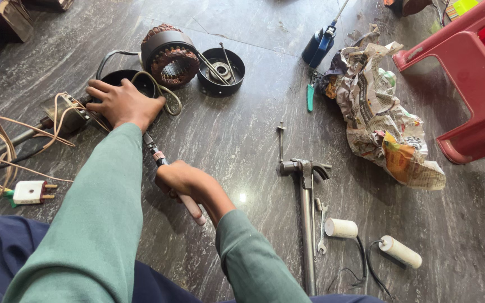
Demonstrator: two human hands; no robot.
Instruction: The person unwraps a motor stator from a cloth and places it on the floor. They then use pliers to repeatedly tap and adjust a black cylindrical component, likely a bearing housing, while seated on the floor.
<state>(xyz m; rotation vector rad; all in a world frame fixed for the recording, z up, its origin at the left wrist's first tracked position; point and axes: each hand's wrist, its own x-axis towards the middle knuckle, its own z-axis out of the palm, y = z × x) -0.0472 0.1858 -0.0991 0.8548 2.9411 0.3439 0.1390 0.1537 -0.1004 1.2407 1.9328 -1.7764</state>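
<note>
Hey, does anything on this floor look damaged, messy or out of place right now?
Yes. A motor lies taken apart: the copper-wound stator sits bare beside its black end cover. Loose wires sprawl tangled at the left by a white plug. Crumpled newspaper is heaped near the red stool.

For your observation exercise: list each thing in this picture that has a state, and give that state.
Left hand: pressed flat on dark round cover.
Right hand: closed on screwdriver.
Motor stator: removed, windings exposed.
Round end cover: off, open side up.
Plug: unplugged.
Hammer: lying flat.
Newspaper: crumpled.
</note>
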